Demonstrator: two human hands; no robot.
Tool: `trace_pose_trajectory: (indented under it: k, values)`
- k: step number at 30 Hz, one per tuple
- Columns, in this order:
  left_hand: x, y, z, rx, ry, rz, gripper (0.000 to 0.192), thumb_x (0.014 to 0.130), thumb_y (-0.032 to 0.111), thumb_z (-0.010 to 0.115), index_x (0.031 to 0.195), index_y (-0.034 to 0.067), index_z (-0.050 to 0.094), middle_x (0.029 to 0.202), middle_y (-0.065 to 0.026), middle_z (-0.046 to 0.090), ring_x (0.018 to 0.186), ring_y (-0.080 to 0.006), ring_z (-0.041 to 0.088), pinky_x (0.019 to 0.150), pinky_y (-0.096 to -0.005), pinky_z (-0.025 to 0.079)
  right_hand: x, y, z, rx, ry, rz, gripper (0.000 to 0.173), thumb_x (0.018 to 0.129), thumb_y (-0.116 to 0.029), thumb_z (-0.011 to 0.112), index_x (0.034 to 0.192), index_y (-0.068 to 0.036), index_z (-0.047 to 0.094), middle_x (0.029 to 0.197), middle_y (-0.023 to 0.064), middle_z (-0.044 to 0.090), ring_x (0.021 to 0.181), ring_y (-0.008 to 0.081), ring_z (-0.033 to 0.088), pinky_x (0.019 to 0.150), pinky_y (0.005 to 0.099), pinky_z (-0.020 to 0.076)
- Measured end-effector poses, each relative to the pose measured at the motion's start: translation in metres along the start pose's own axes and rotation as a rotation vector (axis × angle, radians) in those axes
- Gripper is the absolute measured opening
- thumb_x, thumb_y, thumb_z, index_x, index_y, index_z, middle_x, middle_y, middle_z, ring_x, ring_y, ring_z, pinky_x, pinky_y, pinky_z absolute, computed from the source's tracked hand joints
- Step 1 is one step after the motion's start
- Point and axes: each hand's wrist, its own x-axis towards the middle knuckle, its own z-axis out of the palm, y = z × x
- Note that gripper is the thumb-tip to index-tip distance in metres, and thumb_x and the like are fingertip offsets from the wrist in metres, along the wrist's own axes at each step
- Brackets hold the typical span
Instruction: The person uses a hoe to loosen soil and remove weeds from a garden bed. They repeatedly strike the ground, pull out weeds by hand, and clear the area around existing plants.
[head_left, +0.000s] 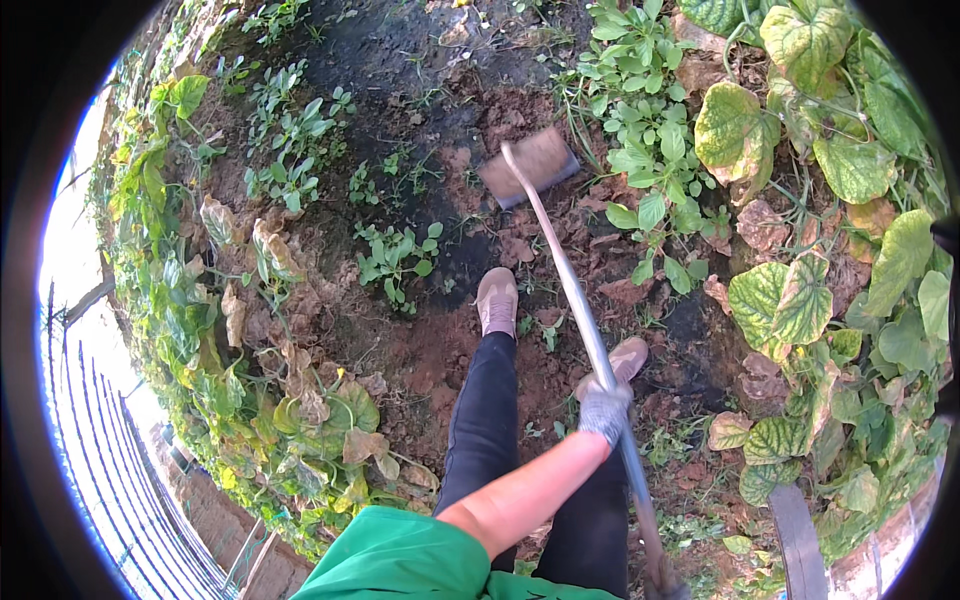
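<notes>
My left hand (606, 409), in a grey knitted glove, grips the long handle of a hoe (562, 259) partway along, in front of my right shin. Just at the bottom edge, my right hand (667, 591) is mostly cut off and blurred; its grey glove is around the handle's near end. The wide, flat hoe blade (531, 166) is ahead of my feet, slightly blurred, over broken reddish soil (517, 116). Whether the blade touches the ground I cannot tell. Low leafy weeds (652, 150) grow to the right of the blade.
Vines with yellowing leaves (739, 135) line the right side, and more vines (195, 337) line the left. A small weed (397, 259) stands by my left shoe (497, 300). Dark ground sheeting (360, 60) shows through the soil. A grey strip (799, 536) lies lower right.
</notes>
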Motion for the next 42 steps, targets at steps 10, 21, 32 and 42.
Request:
trace_pose_trajectory:
  k: [10,21,32,42]
  values:
    - [0.134,0.348,-0.115,-0.061,0.277,0.616,0.018,0.082,0.01,0.063,0.089,0.0,0.05,0.058,-0.0083,0.056,0.044,-0.0188,0.056,0.039,-0.0319,0.048,0.365,-0.142,-0.016,0.13,0.148,0.055,0.018,0.083,-0.023,0.067,0.091,-0.008,0.062,0.07,0.0119,0.056,0.059,0.0325,0.061,0.053,0.0442,0.0493]
    - [0.131,0.22,-0.072,0.459,0.412,0.467,0.047,0.079,0.027,0.064,0.111,-0.002,0.046,0.087,-0.024,0.064,0.08,-0.0331,0.068,0.073,-0.0416,0.055,0.27,-0.099,0.026,0.355,0.161,0.179,0.03,0.08,-0.025,0.07,0.105,-0.011,0.064,0.072,0.0164,0.061,0.061,0.0351,0.062,0.056,0.0452,0.0505]
    - [0.102,0.206,-0.078,0.321,0.349,0.456,0.035,0.084,0.022,0.056,0.104,-0.004,0.043,0.078,-0.0216,0.063,0.067,-0.0308,0.067,0.057,-0.0392,0.056,0.251,-0.099,0.01,0.112,0.013,0.131,0.036,0.08,-0.028,0.069,0.11,-0.009,0.062,0.077,0.0156,0.062,0.057,0.0349,0.061,0.052,0.0456,0.0498]
    - [0.045,0.109,-0.034,0.147,0.073,0.23,0.043,0.083,0.019,0.062,0.111,0.0,0.037,0.069,-0.0101,0.055,0.053,-0.0189,0.058,0.046,-0.034,0.05,0.135,-0.048,0.007,0.241,-0.026,0.268,0.048,0.08,-0.025,0.069,0.123,-0.011,0.056,0.076,0.0194,0.062,0.06,0.0394,0.06,0.056,0.0481,0.0496]
